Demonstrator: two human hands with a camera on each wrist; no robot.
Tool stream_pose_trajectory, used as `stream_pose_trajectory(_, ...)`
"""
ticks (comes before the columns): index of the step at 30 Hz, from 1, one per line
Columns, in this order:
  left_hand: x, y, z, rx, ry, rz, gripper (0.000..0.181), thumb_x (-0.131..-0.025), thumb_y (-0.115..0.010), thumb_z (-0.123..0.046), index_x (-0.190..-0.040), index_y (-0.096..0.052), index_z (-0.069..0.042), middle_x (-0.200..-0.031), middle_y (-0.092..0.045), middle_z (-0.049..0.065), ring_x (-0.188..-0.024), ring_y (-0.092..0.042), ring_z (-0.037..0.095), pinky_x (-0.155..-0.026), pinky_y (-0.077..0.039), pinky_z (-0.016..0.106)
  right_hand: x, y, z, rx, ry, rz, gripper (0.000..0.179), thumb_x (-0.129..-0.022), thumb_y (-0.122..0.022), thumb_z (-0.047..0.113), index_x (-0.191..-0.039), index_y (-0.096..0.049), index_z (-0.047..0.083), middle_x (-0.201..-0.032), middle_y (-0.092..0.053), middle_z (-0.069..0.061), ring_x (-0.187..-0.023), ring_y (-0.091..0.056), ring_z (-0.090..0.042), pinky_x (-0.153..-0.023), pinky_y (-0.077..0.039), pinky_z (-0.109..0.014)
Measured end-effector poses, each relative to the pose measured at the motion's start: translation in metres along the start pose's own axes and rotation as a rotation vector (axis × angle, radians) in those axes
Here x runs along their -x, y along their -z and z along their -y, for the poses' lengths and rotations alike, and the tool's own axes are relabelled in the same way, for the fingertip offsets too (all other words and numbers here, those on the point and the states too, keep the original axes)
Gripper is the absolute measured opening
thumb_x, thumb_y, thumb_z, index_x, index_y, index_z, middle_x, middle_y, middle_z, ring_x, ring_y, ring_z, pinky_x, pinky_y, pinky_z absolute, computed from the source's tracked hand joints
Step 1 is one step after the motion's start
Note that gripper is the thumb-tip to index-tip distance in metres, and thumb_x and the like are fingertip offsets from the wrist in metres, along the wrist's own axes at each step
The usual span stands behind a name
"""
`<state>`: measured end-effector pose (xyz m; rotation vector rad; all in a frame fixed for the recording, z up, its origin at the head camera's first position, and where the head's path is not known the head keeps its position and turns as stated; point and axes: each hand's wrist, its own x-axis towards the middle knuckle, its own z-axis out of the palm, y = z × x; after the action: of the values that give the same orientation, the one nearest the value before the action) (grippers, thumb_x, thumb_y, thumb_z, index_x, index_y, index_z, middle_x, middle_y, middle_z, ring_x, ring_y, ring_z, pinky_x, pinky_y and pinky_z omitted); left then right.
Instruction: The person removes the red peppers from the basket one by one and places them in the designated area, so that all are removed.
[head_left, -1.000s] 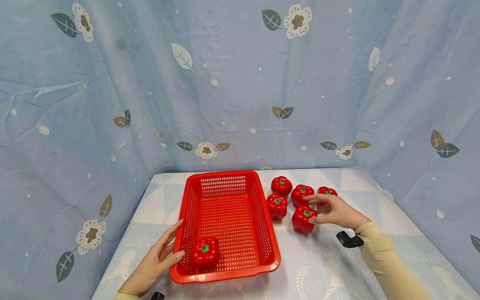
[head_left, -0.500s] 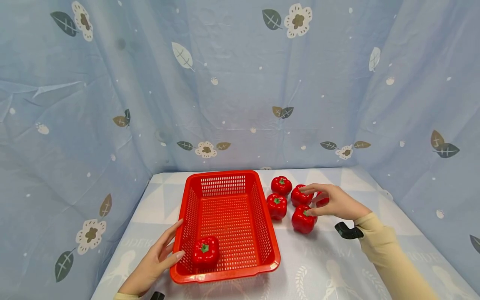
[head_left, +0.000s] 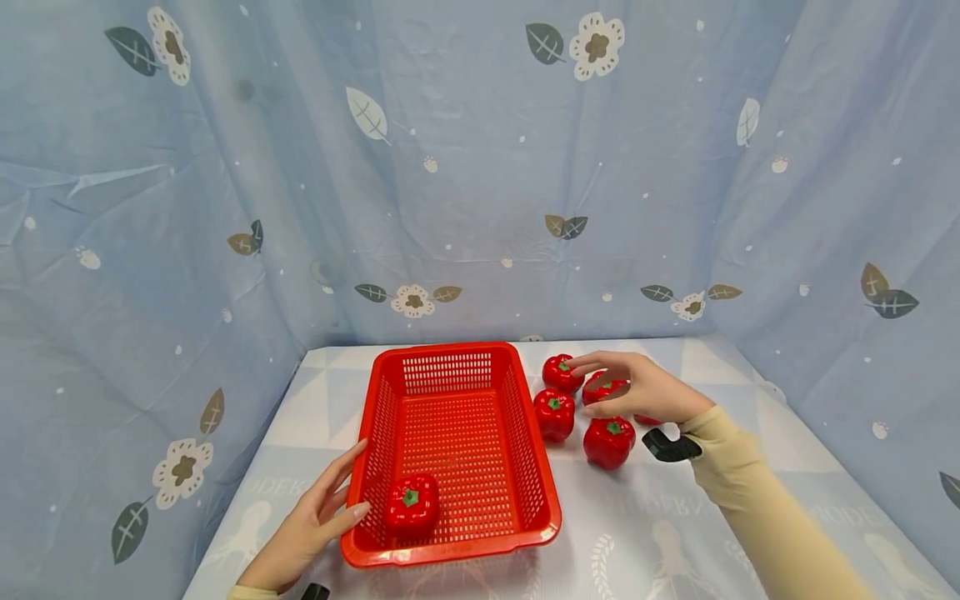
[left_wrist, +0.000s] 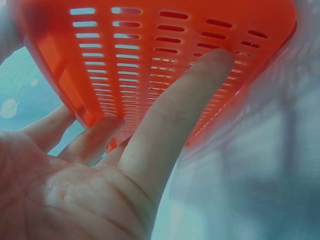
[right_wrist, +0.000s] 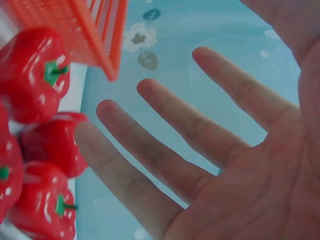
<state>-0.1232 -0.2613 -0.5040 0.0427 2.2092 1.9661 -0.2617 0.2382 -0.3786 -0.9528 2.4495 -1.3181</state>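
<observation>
A red plastic basket (head_left: 452,552) with slotted walls stands on the table, and one red bell pepper (head_left: 412,506) lies in its near left corner. My left hand (head_left: 303,529) rests against the basket's left side, fingers extended; in the left wrist view a finger (left_wrist: 165,130) lies along the slotted wall. My right hand (head_left: 645,389) hovers over several red bell peppers right of the basket, fingers spread and holding nothing. Among these are a nearest pepper (head_left: 609,443), one beside the basket (head_left: 554,416) and one at the back (head_left: 561,374). The hand partly hides two others.
A pale patterned cloth (head_left: 675,508) covers the table. Blue curtains (head_left: 480,208) with leaf and flower prints hang behind and on both sides. A dark strap piece (head_left: 671,446) sits at the right wrist.
My right hand has moved left and slightly up, away from the nearest pepper and toward the back ones. The left hand, basket and peppers have stayed in place.
</observation>
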Motion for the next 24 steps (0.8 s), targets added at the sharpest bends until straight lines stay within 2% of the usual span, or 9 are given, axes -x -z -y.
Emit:
stream_pose_trajectory(4, 0.0, 0.0, 0.0, -0.001, 0.008, 0.001, 0.082, -0.103, -0.077, -0.023, -0.171, -0.032, -0.029, -0.179, -0.02, 0.02, -0.156, -0.031, 0.059, -0.099, -0.061, 0.054, -0.008, -0.005, 0.007, -0.046, -0.002, 0.018, 0.063, -0.093, -0.089, 0.013, -0.151, -0.064, 0.013, -0.143, -0.068, -0.012, -0.119, -0.071, -0.038, -0.09, -0.066, -0.04)
stream_pose_trajectory(9, 0.0, 0.0, 0.001, -0.004, 0.001, 0.008, 0.082, -0.104, -0.076, -0.023, -0.172, -0.031, -0.028, -0.179, -0.019, 0.02, -0.156, -0.03, 0.058, -0.101, -0.06, 0.055, -0.019, -0.011, 0.014, -0.129, 0.044, 0.036, 0.066, -0.094, -0.088, 0.01, -0.154, -0.062, 0.016, -0.147, -0.066, -0.011, -0.126, -0.068, -0.047, -0.097, -0.064, -0.045)
stream_pose_trajectory(15, 0.001, 0.0, 0.001, -0.007, -0.009, 0.008, 0.081, -0.105, -0.074, -0.021, -0.172, -0.031, -0.028, -0.179, -0.019, 0.02, -0.156, -0.031, 0.059, -0.102, -0.06, 0.056, -0.038, -0.019, 0.02, -0.186, 0.077, 0.08, 0.07, -0.095, -0.086, 0.007, -0.158, -0.059, 0.019, -0.152, -0.063, -0.009, -0.13, -0.067, -0.04, -0.105, -0.06, -0.049)
stream_pose_trajectory(20, 0.001, 0.0, 0.0, -0.018, -0.008, 0.001, 0.081, -0.104, -0.075, -0.022, -0.172, -0.031, -0.028, -0.179, -0.019, 0.021, -0.156, -0.031, 0.059, -0.101, -0.06, 0.056, -0.057, -0.03, 0.029, -0.226, 0.105, 0.123, 0.072, -0.094, -0.086, 0.003, -0.158, -0.059, 0.02, -0.15, -0.064, -0.011, -0.127, -0.068, -0.044, -0.1, -0.062, -0.05)
stream_pose_trajectory(24, 0.001, 0.0, 0.001, -0.009, -0.007, 0.005, 0.081, -0.104, -0.075, -0.022, -0.172, -0.031, -0.028, -0.179, -0.019, 0.021, -0.156, -0.031, 0.059, -0.101, -0.06, 0.056, -0.071, -0.04, 0.037, -0.204, 0.114, 0.154, 0.07, -0.093, -0.087, 0.007, -0.156, -0.061, 0.021, -0.147, -0.066, -0.009, -0.124, -0.07, -0.036, -0.095, -0.064, -0.049)
